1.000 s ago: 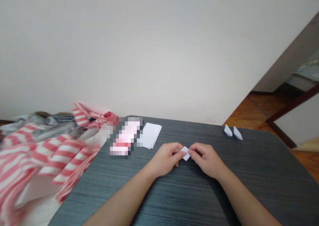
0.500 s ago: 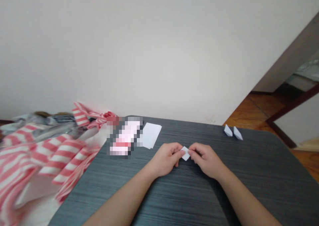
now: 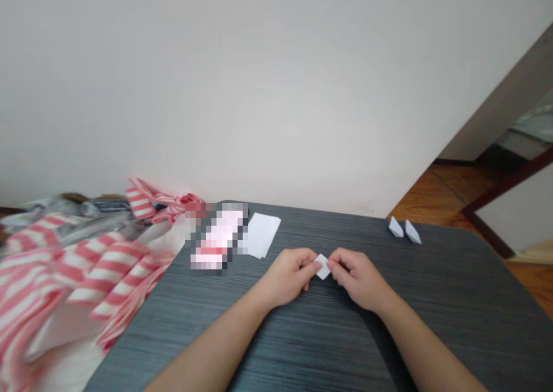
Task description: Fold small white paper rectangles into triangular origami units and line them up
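Both hands rest on a dark grey striped table [image 3: 453,317] and pinch one small folded piece of white paper [image 3: 322,266] between them. My left hand [image 3: 288,277] grips its left side with curled fingers. My right hand [image 3: 356,277] holds the right side, thumb and forefinger pressed together on the paper.
A small stack of white paper sheets [image 3: 262,235] lies beyond my left hand, beside a blurred-out pink and white object [image 3: 216,236]. Two small folded paper pieces [image 3: 404,229] sit at the far right of the table. Red and white striped cloth [image 3: 73,277] is heaped at the left.
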Motion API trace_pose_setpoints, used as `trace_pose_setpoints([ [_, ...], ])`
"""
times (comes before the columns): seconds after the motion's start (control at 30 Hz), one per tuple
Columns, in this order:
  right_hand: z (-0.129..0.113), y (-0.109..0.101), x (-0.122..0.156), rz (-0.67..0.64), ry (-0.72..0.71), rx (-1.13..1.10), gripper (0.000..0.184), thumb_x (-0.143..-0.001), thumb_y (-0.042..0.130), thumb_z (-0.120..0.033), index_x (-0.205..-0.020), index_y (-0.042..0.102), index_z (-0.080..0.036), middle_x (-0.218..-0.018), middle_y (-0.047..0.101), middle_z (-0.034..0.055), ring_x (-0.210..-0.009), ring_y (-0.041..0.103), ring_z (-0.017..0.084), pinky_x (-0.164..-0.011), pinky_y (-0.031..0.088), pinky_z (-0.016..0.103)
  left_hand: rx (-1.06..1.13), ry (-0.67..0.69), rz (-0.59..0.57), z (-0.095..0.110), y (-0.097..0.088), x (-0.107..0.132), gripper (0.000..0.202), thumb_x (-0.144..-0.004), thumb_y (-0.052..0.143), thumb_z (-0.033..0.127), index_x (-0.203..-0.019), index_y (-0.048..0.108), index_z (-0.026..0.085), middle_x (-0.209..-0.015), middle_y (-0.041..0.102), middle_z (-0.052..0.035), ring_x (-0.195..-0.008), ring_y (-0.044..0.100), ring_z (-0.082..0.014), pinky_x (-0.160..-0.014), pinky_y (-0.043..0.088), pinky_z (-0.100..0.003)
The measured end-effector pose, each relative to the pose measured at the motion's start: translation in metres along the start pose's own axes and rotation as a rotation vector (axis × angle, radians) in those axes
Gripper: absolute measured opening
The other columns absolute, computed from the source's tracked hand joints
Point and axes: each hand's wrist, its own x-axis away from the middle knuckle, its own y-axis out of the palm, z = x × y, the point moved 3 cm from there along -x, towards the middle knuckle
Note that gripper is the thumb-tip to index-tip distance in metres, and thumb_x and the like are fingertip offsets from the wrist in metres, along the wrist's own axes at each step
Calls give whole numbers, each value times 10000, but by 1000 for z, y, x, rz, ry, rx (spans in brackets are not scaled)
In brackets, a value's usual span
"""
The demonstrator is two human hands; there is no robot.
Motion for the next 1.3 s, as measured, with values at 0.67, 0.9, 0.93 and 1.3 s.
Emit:
trace_pose_setpoints([
  [0.67,0,-1,-1,-19,15,2,248,-918,521,-223,-675,545,-176,-614,516,-32,-581,475,119,-573,350,228,-65,3,23,0,-3,1,341,-938,459,380,-775,656,155,-510,536,35,-485,475,-103,-503,350,-193],
  [0.9,2,1,1,-51,59,-57,235,-919,516,-229,-693,559,-176,-575,506,-43,-530,465,110,-548,348,226,-101,29,47,1,-4,2,338,-937,456,357,-724,629,159,-510,533,37,-489,480,-104,-500,348,-195],
  [0.93,2,1,1,-56,61,-58,240,-919,516,-229,-688,558,-176,-576,510,-42,-534,469,111,-548,348,226,-97,27,50,1,-5,2,336,-937,457,358,-727,629,160,-510,532,37,-486,476,-103,-497,346,-195],
  [1.3,0,-1,0,-82,45,-34,273,-928,508,-217,-663,557,-172,-577,527,-38,-546,480,110,-547,350,220,42,36,-13,-1,1,1,327,-933,483,378,-793,660,141,-612,617,2,-503,480,-96,-495,346,-195],
])
